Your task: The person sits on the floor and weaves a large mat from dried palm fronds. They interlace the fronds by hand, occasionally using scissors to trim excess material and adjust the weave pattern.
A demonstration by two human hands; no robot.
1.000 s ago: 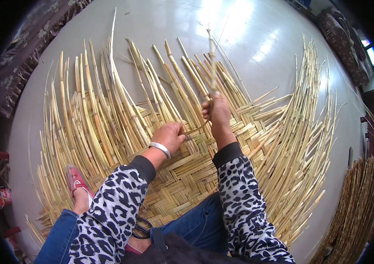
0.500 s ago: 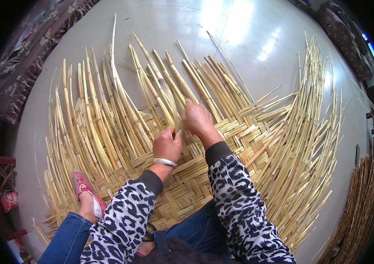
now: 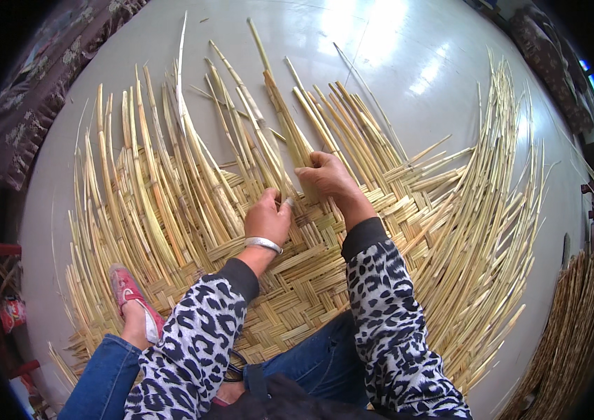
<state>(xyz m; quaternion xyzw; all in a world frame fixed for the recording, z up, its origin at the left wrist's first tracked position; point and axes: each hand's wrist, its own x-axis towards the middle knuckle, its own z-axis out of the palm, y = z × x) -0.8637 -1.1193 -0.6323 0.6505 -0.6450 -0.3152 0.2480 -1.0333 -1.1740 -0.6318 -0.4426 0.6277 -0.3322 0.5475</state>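
A herringbone-woven mat (image 3: 297,280) of pale yellow split reeds lies on the floor before me, its unwoven ends fanning out at the far side. My left hand (image 3: 267,222), with a silver bangle on its wrist, is closed at the mat's working edge, thumb and forefinger pinching the base of some reed strips (image 3: 267,157). Just to its right and a little farther off, my right hand (image 3: 330,176) is closed round a few upright reed strips (image 3: 286,122). The strips' lower ends are partly hidden by my fingers.
Long loose reed ends (image 3: 500,175) spread along the mat's right side. My left foot in a red shoe (image 3: 129,290) rests on the mat. A stack of brown stalks (image 3: 563,329) lies at the far right. Cloth-covered furniture (image 3: 31,105) stands at the upper left.
My right hand has shifted right and opened a wider gap from my left hand. The strips it grips have swung right and stand apart from those on the left. My left hand has barely moved.
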